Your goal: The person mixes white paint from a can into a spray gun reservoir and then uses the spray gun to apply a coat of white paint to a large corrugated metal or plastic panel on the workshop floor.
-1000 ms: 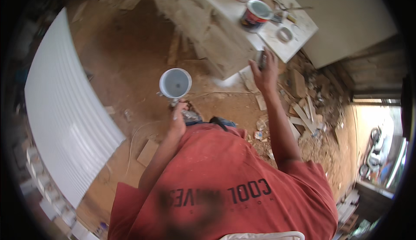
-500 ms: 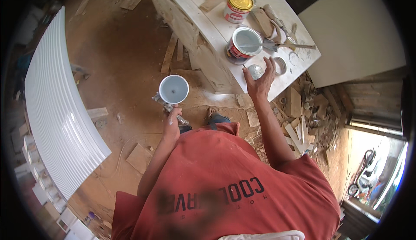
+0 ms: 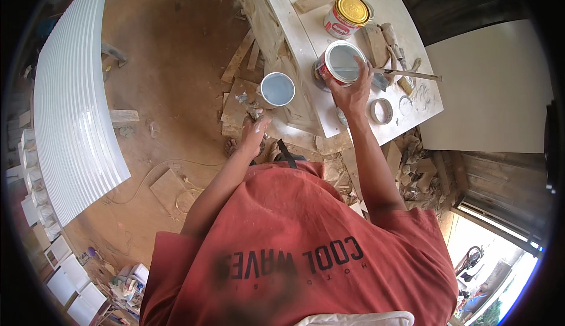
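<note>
My left hand (image 3: 256, 133) is closed on the grip of a paint spray gun (image 3: 253, 114). Its round cup (image 3: 277, 90), uncovered and pale bluish inside, stands left of the table's near corner. Over the table, my right hand (image 3: 352, 94) grips the near side of an open paint can (image 3: 323, 73), thumb at the left and fingers over the rim. Pale paint coats the can's inside. A long thin stirring tool (image 3: 412, 74) reaches from the can's mouth to the right. My right wrist partly covers a small round clear object (image 3: 341, 116).
A gold-lidded can (image 3: 341, 22) stands farther back on the white table (image 3: 329, 111). A paintbrush (image 3: 407, 83), rags and a ring-shaped lid (image 3: 381, 111) lie to the right. Corrugated white sheeting (image 3: 82, 114) is at left; wood scraps (image 3: 238, 58) litter the dirt floor.
My right hand has gone from open above the table's corner to gripping the paint can. My left hand has brought the spray gun right and forward, nearer the table.
</note>
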`<move>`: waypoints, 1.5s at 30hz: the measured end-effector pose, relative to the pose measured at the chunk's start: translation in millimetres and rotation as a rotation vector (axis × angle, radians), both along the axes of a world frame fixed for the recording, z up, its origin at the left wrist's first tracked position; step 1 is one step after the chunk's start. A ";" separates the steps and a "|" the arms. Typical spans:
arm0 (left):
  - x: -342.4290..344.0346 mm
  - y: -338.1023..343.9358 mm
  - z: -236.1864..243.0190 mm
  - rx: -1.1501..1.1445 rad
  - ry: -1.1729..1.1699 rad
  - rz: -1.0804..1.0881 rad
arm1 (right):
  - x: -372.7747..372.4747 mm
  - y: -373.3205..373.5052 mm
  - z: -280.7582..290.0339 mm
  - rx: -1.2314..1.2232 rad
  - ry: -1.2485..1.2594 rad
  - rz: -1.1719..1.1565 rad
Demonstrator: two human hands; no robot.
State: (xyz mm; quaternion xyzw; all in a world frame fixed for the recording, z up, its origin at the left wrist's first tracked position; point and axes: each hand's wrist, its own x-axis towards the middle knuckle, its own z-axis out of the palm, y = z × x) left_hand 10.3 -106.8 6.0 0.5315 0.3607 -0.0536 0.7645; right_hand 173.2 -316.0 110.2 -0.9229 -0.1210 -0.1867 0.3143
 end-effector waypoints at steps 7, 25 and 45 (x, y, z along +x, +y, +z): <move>8.9 4.2 -13.1 0.023 -0.002 -0.021 | -8.2 13.4 25.5 -0.117 -0.104 0.351; -42.1 41.6 -44.2 0.130 -0.065 0.267 | -51.3 134.7 110.9 -0.735 -0.075 0.806; -88.7 124.7 17.6 -0.008 -0.032 0.367 | -103.8 268.5 139.4 -0.866 -0.267 0.985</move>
